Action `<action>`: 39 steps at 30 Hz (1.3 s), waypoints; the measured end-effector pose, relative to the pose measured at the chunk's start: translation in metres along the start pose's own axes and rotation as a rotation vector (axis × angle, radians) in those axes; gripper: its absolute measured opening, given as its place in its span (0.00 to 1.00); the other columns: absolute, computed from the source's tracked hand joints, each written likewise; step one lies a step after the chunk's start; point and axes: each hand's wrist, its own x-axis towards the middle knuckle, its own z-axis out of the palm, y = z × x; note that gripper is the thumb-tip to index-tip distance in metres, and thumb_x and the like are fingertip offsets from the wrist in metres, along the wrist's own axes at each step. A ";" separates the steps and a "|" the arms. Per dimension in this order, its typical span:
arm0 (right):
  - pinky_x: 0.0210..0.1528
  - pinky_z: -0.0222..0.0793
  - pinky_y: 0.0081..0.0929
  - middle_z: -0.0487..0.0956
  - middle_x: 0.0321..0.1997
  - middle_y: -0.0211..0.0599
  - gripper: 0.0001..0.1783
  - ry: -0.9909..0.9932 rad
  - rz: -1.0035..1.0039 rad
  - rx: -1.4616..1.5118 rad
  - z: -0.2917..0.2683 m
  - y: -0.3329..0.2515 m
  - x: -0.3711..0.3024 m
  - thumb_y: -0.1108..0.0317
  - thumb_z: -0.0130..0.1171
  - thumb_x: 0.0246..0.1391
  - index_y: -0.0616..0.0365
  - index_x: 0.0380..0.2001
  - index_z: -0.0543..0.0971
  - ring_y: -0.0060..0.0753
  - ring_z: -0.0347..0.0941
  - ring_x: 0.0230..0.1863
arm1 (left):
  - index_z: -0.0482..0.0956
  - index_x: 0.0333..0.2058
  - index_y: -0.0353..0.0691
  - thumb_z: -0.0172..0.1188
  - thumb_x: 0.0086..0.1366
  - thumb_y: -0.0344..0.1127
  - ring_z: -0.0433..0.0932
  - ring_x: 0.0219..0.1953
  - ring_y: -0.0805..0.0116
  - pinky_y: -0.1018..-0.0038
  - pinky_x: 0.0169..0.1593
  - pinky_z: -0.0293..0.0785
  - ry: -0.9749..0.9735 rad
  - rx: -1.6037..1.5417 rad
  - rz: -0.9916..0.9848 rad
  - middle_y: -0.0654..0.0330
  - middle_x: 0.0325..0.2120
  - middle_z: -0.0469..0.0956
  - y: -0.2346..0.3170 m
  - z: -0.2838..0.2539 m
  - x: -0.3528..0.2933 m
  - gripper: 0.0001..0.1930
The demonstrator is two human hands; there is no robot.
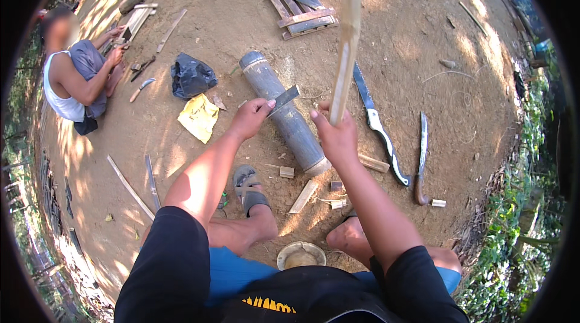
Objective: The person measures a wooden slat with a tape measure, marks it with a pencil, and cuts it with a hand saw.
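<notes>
Squatting at far left: a co-worker (65, 84) in a white top leans toward pale slats (138, 21), both hands at a dark object too small to make out.
Bag and sheet: a crumpled black bag (192, 75) lies on the dirt ground (471, 123), a yellow sheet (198, 117) just beside it.
Left hand: your left hand (248, 120) pinches a dark flat piece (287, 97), thumb on its near end; whether it is metal or bamboo, you cannot tell here.
Dark flat piece: it lies across the log in this view; a firm pinch well back from the far end should steady it and spare your fingertips.
Gray log: the log (296, 132) rests slantwise on the ground ahead of your feet; being round, it could roll, so check that it sits firm before you bear down.
Right hand: your right hand (337, 134) wraps the lower end of a pale stick (345, 51), raised upright; its long upper end probably calls for a snug grip and a small, controlled swing.
Saw and long knife: the saw (374, 120) and long knife (422, 154) lie to your right; steer your elbow clear of both.
</notes>
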 end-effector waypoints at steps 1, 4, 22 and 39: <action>0.39 0.73 0.29 0.81 0.31 0.35 0.21 -0.016 -0.030 0.014 0.005 -0.019 0.002 0.57 0.71 0.57 0.60 0.46 0.80 0.27 0.76 0.31 | 0.82 0.37 0.37 0.54 0.75 0.55 0.74 0.37 0.75 0.72 0.44 0.72 -0.029 -0.023 0.028 0.62 0.28 0.78 0.014 -0.008 -0.004 0.24; 0.39 0.73 0.30 0.82 0.30 0.36 0.22 -0.021 -0.102 0.054 0.018 -0.050 -0.005 0.57 0.72 0.56 0.61 0.45 0.81 0.27 0.77 0.32 | 0.83 0.41 0.35 0.52 0.76 0.56 0.70 0.37 0.78 0.73 0.45 0.70 -0.077 -0.065 0.008 0.67 0.28 0.76 0.075 -0.024 -0.028 0.26; 0.24 0.69 0.24 0.79 0.28 0.34 0.12 -0.157 -0.281 0.584 0.024 -0.151 -0.123 0.62 0.65 0.64 0.61 0.37 0.78 0.21 0.71 0.22 | 0.75 0.31 0.40 0.45 0.77 0.63 0.59 0.27 0.79 0.74 0.31 0.58 0.033 -0.210 0.224 0.73 0.22 0.63 0.193 -0.073 -0.135 0.30; 0.26 0.70 0.23 0.79 0.25 0.31 0.12 -0.096 -0.477 0.321 -0.024 -0.162 -0.185 0.63 0.61 0.67 0.63 0.37 0.79 0.19 0.72 0.24 | 0.71 0.22 0.44 0.51 0.73 0.66 0.63 0.21 0.79 0.73 0.27 0.61 0.308 -0.466 0.308 0.69 0.19 0.67 0.252 -0.054 -0.166 0.31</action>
